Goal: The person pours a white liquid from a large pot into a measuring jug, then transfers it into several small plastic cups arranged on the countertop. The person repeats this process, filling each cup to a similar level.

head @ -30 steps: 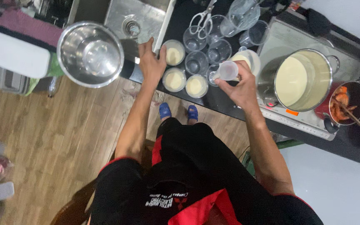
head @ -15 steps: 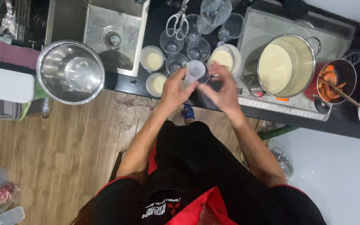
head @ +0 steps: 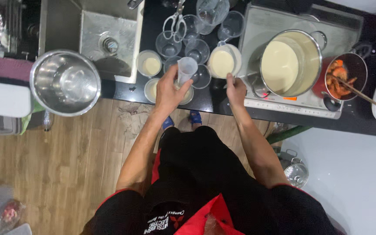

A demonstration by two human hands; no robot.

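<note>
**Clear cup in one hand, jug handle in the other, at a crowded counter edge**

Seen from the head camera, the person stands tight against the front edge of the black counter (head: 223, 102), the wood floor (head: 66, 165) open behind and to their left. The left hand (head: 168, 89) is wrapped around a clear plastic cup (head: 186, 69), lifted just above the cups below it. The cup's long axis runs from the palm away toward the back of the counter, its open mouth on the far end. The right hand (head: 236, 89) is closed on the handle of a measuring jug (head: 222, 62) filled with pale cream liquid, which sits just beside the induction cooker (head: 283, 102).

There is little free room around the hands. Three small cups holding cream (head: 149, 64) are grouped near the sink (head: 105, 39), and about five empty clear cups (head: 169, 45) stand behind them. One pair of scissors (head: 174, 21) lies on top. Two pots sit on the cooker: a steel pot of cream liquid (head: 289, 63) and a smaller red pot (head: 344, 76) with shrimp. One steel mixing bowl (head: 65, 82) stands off the counter's left end.
</note>
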